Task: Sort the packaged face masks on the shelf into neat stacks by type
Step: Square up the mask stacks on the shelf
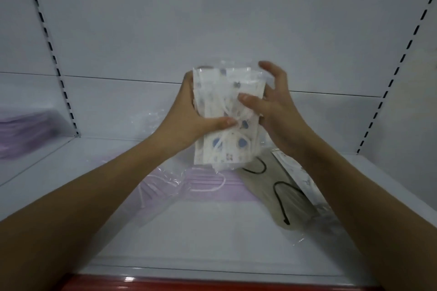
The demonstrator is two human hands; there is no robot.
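Observation:
A bundle of white masks with blue prints (222, 146), each in clear wrap, stands upright above the white shelf (212, 231). My left hand (189, 118) grips its left edge, thumb across the front. My right hand (272, 104) holds the right edge, thumb pressing the front and fingers curled over the top corner. Below lie packaged pink masks (208, 184), a beige mask with black ear loops (267, 186), and one more printed white mask (300, 172) under my right forearm.
A stack of pink masks (26, 132) sits blurred on the neighbouring shelf bay at the left. Slotted uprights (54, 59) flank the bay. A red strip (189, 283) runs along the shelf's front edge.

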